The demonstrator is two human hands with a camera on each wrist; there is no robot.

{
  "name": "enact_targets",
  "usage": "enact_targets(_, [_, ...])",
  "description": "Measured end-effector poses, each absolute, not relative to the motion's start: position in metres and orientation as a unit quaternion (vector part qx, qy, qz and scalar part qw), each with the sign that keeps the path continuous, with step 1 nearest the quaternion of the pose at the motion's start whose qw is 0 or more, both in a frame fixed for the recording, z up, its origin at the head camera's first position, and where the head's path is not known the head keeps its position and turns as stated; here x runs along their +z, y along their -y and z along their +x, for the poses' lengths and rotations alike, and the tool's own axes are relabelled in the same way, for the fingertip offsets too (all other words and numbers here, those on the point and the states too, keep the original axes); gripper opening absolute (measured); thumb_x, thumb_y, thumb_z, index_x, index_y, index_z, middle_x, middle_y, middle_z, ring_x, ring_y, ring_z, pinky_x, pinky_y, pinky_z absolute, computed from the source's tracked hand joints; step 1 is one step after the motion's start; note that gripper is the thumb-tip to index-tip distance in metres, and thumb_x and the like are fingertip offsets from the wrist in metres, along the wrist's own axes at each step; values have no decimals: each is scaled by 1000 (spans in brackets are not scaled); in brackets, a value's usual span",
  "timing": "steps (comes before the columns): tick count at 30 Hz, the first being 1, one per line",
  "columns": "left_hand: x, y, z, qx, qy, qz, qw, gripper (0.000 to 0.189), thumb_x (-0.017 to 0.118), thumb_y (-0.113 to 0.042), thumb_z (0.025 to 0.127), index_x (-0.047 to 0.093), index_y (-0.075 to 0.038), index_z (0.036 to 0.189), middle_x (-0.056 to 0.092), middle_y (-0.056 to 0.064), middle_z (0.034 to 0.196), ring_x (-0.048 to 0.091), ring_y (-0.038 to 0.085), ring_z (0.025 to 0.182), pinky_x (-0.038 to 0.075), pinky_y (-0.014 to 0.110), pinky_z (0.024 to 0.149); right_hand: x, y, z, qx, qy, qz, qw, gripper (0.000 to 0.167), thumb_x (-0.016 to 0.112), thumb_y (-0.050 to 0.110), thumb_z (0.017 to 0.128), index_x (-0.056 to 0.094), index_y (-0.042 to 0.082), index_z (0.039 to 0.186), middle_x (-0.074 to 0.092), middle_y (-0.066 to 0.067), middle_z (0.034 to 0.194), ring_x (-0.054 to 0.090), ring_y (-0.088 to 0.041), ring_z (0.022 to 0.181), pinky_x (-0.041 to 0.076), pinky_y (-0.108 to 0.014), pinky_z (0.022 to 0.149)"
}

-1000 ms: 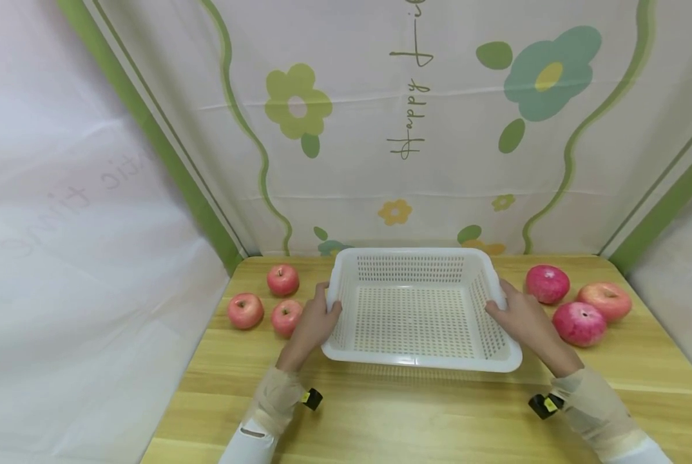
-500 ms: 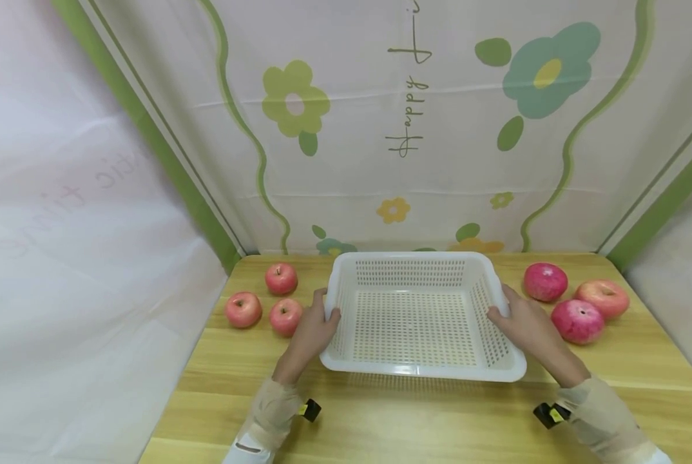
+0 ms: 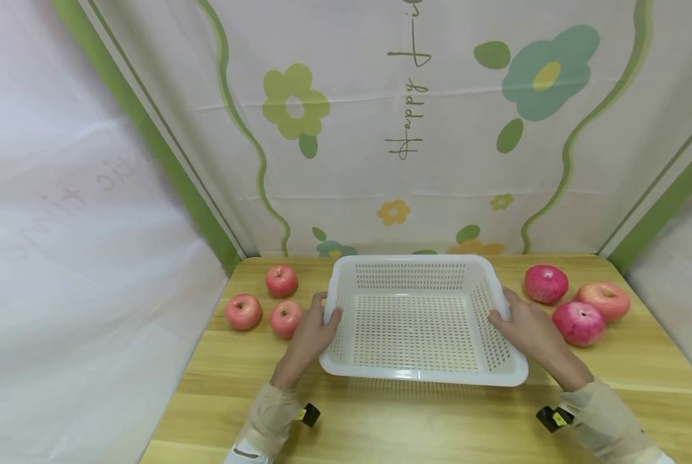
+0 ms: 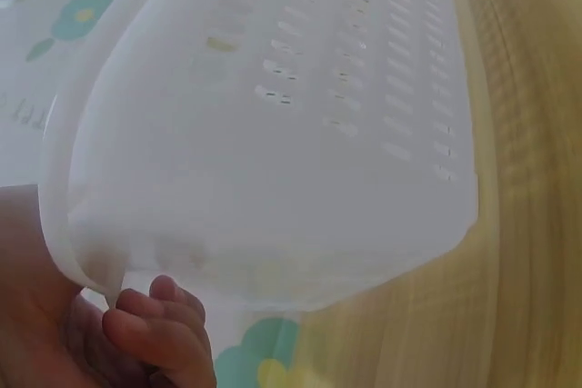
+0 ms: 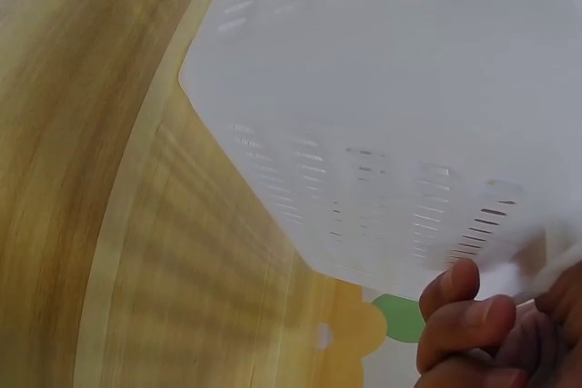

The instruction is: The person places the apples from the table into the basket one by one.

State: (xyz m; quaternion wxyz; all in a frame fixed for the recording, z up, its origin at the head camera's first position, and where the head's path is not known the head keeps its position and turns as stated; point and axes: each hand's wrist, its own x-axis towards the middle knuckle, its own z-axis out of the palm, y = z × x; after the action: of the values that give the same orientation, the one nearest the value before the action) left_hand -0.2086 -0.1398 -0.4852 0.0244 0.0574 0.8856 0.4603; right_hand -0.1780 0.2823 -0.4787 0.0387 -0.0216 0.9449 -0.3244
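Observation:
A white plastic basket (image 3: 415, 374) with slotted walls and a mesh bottom is in the middle of the head view, nothing inside it. My left hand (image 3: 312, 332) grips its left rim, thumb over the top. On the opposite side my right hand (image 3: 530, 328) holds the right rim the same way. The left wrist view shows curled fingers (image 4: 162, 329) under the rim, against the basket's outer wall (image 4: 273, 161). In the right wrist view, bent fingers (image 5: 468, 324) hook below the edge of the basket (image 5: 391, 70).
Left of the basket, three small red apples (image 3: 244, 312) sit on the wooden table (image 3: 415, 425). To the right are two magenta round fruits (image 3: 579, 323) and a larger pale-red apple (image 3: 604, 300). A flower-printed cloth (image 3: 346, 161) hangs behind the table.
The basket has shifted slightly toward the person, with both hands keeping their grip on its rims. The fruits stay in place.

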Motion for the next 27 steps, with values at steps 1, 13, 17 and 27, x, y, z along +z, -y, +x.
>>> enact_targets(1, [-485, 139, -209, 463, -884, 56, 23, 54, 60, -27, 109, 41, -3, 154, 76, 25, 116, 80, 32, 86, 65, 37, 63, -478, -282, -178, -324, -945, -21, 40, 76, 57, 26, 107, 21, -7, 164, 76, -12, 87, 72, -17, 62, 58, -33, 50])
enact_targets(13, [-486, 133, -208, 469, -882, 28, 12, 55, 61, -18, 106, 44, 3, 154, 75, 28, 114, 79, 32, 84, 65, 37, 61, -474, -285, -177, -312, -949, -46, 22, 73, 60, 28, 107, 29, -12, 160, 76, -12, 85, 71, -15, 61, 56, -32, 48])
enact_targets(17, [-486, 133, -209, 474, -880, 25, 19, 54, 59, -18, 106, 43, 3, 154, 72, 29, 121, 78, 31, 89, 66, 38, 64, -472, -287, -179, -315, -947, -61, 16, 68, 63, 26, 106, 37, -13, 155, 77, -14, 88, 72, -16, 62, 56, -30, 48])
enact_targets(27, [-487, 131, -208, 470, -882, 22, 20, 53, 58, -18, 107, 45, 3, 154, 71, 30, 126, 77, 31, 93, 67, 40, 67, -461, -293, -188, -260, -963, -65, 14, 65, 65, 36, 106, 52, -17, 141, 71, -10, 84, 60, -14, 61, 47, -29, 48])
